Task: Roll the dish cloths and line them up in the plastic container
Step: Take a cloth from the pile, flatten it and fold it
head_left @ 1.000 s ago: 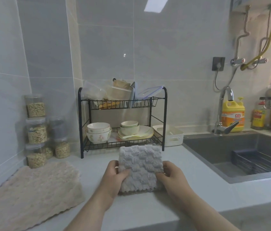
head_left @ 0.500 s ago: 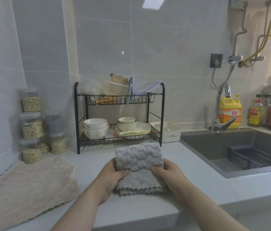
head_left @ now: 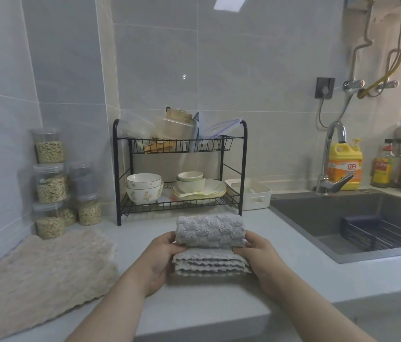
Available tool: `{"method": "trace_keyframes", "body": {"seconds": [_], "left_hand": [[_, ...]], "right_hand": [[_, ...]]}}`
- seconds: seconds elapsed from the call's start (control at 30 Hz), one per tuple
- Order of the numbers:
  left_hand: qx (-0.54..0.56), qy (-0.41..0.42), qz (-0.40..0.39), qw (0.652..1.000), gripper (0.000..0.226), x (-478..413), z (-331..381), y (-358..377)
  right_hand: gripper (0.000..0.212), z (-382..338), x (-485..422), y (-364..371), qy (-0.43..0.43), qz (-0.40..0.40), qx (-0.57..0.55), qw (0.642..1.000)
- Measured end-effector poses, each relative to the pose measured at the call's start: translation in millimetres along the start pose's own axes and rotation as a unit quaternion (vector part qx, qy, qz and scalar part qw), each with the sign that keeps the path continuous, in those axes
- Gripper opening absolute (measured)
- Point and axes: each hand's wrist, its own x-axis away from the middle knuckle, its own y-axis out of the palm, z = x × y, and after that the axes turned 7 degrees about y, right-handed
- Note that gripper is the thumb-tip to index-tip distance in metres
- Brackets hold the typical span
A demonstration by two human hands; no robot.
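Grey dish cloth (head_left: 210,232) now rolled halfway from far edge, on counter (head_left: 298,275); left hand (head_left: 161,264) and right hand (head_left: 262,259) pinch roll's ends. White plastic container (head_left: 256,197) beside rack (head_left: 244,169), well apart. Clear jars (head_left: 49,151) hold grain.

**One brand name can be read**

You can read two white characters, "立白", on the red band of the orange label on the yellow plastic detergent bottle with a pump top (head_left: 345,166). The finer print below them is too small for you to make out. The labels on the glass sauce bottles (head_left: 382,169) at the far right are blurred.
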Motion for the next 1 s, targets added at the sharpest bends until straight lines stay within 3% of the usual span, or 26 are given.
{"method": "trace_keyframes", "body": {"seconds": [0.13, 0.23, 0.33, 0.4, 0.47, 0.53, 0.63, 0.8, 1.0], "left_hand": [[-0.013, 0.005, 0.004, 1.0, 0.045, 1, 1, 1], [-0.037, 0.024, -0.006, 0.999, 0.029, 5, 2, 5], [0.01, 0.021, 0.009, 1.0, 0.026, 9, 3, 5], [0.011, 0.047, 0.028, 0.998, 0.02, 10, 0, 5], [-0.104, 0.113, 0.037, 0.987, 0.017, 9, -5, 4], [-0.188, 0.157, 0.032, 0.969, 0.046, 9, -10, 5], [-0.231, 0.156, 0.023, 0.96, 0.073, 8, -13, 5], [-0.28, 0.115, -0.015, 0.953, 0.081, 9, -15, 5], [-0.346, 0.118, 0.011, 0.931, 0.074, 9, -14, 7]], "right_hand": [[0.034, 1, -1, 1, 0.003, 0.002, 0.018, 1.0], [0.028, 4, -3, 2, 0.0, 0.008, 0.044, 0.999], [0.027, 7, -6, 0, 0.025, -0.002, 0.029, 0.999], [0.033, 9, -6, -2, 0.051, -0.002, 0.007, 0.999], [0.033, 9, -4, -1, 0.018, 0.046, 0.03, 0.998], [0.023, 10, -1, 1, -0.039, 0.09, 0.117, 0.988], [0.059, 13, -2, 2, -0.04, 0.076, 0.195, 0.977], [0.083, 7, 3, 4, 0.001, 0.022, 0.271, 0.962], [0.068, 9, 1, 5, -0.017, 0.045, 0.385, 0.922]]}}
